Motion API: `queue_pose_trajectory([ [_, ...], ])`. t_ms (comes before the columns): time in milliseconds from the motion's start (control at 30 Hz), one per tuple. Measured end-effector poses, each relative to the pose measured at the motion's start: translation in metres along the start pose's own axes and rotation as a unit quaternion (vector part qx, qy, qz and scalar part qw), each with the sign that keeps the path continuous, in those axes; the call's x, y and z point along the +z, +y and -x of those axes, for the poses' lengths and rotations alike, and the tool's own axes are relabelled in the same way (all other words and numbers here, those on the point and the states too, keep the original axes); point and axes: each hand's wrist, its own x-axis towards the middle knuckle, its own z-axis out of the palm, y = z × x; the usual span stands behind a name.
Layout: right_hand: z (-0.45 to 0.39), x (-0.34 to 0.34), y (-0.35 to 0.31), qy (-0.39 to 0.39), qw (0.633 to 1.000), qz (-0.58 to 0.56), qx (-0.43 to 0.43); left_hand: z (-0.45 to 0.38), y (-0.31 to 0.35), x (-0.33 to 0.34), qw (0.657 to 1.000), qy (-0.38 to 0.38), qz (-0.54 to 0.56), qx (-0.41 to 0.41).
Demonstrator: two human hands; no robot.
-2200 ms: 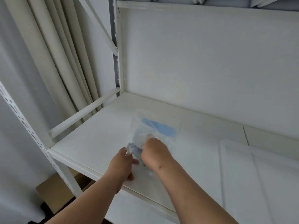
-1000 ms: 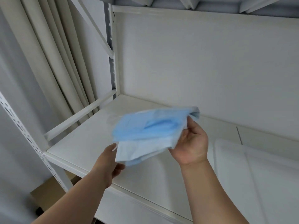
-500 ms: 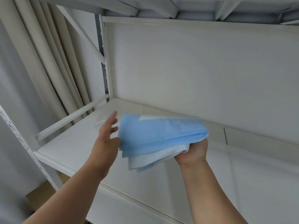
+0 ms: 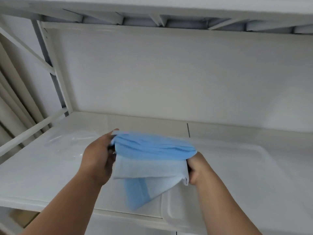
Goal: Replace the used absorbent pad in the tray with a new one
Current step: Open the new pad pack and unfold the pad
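A folded blue and white absorbent pad (image 4: 150,160) hangs in the air above the shelf, partly unfolded, with one corner drooping down. My left hand (image 4: 99,160) grips its left edge and my right hand (image 4: 197,168) grips its right edge. A white shallow tray (image 4: 254,175) lies on the shelf at the right, just beyond and below my right hand. Its inside looks bare white where I can see it.
A clear plastic wrapper (image 4: 67,141) lies on the white shelf board (image 4: 33,175) at the left. White metal uprights (image 4: 55,78) and a side rail (image 4: 30,131) bound the left end. Another shelf (image 4: 160,19) is overhead, beige curtains (image 4: 11,102) hang at far left.
The pad came out of the clear wrapper, which now lies on the shelf. My left hand, open half a second ago, has closed on the pad's left edge, and the pad has begun unfolding.
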Motion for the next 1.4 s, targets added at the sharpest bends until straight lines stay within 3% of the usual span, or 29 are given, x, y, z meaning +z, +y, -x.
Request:
queue_pose_trajectory([
  [100, 0.009, -0.019, 0.004, 0.049, 0.998, 0.034, 0.032, 0.003, -0.001, 0.012, 0.996, -0.061, 0.051, -0.033],
  [200, 0.015, -0.035, 0.012, 0.077, 0.995, 0.027, 0.061, 0.005, -0.013, 0.016, 0.993, -0.117, -0.013, -0.017],
  [333, 0.026, -0.053, 0.027, 0.091, 0.994, -0.006, 0.064, 0.012, -0.037, 0.02, 0.984, -0.133, -0.115, -0.012],
  [400, 0.032, -0.061, 0.031, 0.141, 0.988, 0.063, 0.018, 0.014, -0.05, 0.021, 0.985, -0.114, -0.13, -0.032],
  [500, 0.036, -0.066, 0.036, 0.205, 0.925, 0.317, -0.034, 0.021, -0.066, 0.021, 0.971, -0.07, -0.226, -0.032],
  [567, 0.046, -0.058, 0.032, 0.211, 0.835, 0.506, -0.043, 0.025, -0.073, 0.023, 0.953, -0.069, -0.294, -0.019],
  [600, 0.051, -0.052, 0.03, 0.203, 0.799, 0.563, -0.059, 0.027, -0.075, 0.026, 0.949, -0.068, -0.308, -0.009],
  [633, 0.057, -0.048, 0.026, 0.17, 0.8, 0.57, -0.075, 0.028, -0.075, 0.031, 0.947, -0.065, -0.316, 0.009],
  [733, 0.066, -0.039, 0.014, -0.026, 0.871, 0.482, -0.092, 0.03, -0.067, 0.052, 0.936, -0.051, -0.342, 0.068],
  [767, 0.067, -0.037, 0.011, -0.095, 0.867, 0.478, -0.104, 0.033, -0.062, 0.061, 0.932, -0.045, -0.352, 0.075],
  [833, 0.071, -0.032, 0.005, -0.177, 0.807, 0.546, -0.14, 0.035, -0.056, 0.079, 0.93, -0.021, -0.358, 0.083],
  [900, 0.073, -0.028, 0.003, -0.142, 0.736, 0.633, -0.194, 0.036, -0.052, 0.096, 0.933, -0.001, -0.348, 0.093],
  [933, 0.07, -0.03, 0.004, -0.111, 0.728, 0.637, -0.228, 0.037, -0.052, 0.105, 0.934, 0.003, -0.341, 0.102],
  [967, 0.064, -0.036, 0.004, -0.087, 0.753, 0.598, -0.258, 0.039, -0.052, 0.115, 0.937, 0.007, -0.331, 0.115],
  [1000, 0.06, -0.045, 0.002, -0.073, 0.815, 0.512, -0.261, 0.04, -0.055, 0.124, 0.936, 0.01, -0.323, 0.14],
  [1067, 0.049, -0.068, -0.005, -0.034, 0.932, 0.302, -0.198, 0.045, -0.063, 0.14, 0.928, 0.027, -0.316, 0.196],
  [1100, 0.047, -0.08, -0.011, -0.007, 0.959, 0.229, -0.169, 0.047, -0.068, 0.144, 0.923, 0.047, -0.313, 0.217],
  [1233, 0.035, -0.13, -0.031, 0.084, 0.983, 0.013, -0.162, 0.034, -0.093, 0.138, 0.912, 0.155, -0.323, 0.198],
  [1400, 0.018, -0.19, -0.034, 0.227, 0.953, -0.044, -0.197, 0.024, -0.138, 0.118, 0.838, 0.184, -0.514, 0.008],
])
